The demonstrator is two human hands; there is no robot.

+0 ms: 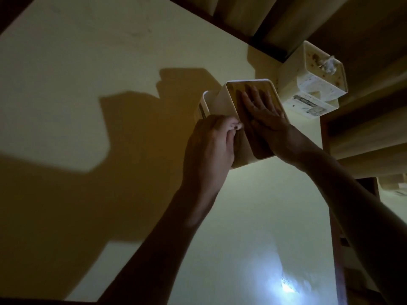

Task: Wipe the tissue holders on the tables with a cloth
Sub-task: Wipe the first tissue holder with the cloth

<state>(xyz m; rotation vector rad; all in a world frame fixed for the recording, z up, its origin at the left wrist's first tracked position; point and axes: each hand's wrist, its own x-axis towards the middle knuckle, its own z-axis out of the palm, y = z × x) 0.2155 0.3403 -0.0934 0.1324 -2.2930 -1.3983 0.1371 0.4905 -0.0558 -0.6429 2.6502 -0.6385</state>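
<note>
A white tissue holder [222, 100] with a tan top is tilted up off the pale table [99, 51]. My left hand [209, 150] grips its near side, fingers curled round the edge. My right hand [264, 113] lies flat on the tan top, fingers straight and spread. A dark patch under and below that palm may be the cloth; the dim light hides it. A second white tissue holder [290, 80], stained, with a tissue poking out of it, stands at the table's far right corner.
Dark wooden bench slats [363, 133] run along the far and right sides of the table. A bright light glare [286, 287] shows on the tabletop near me. My arms cast broad shadows over the left half.
</note>
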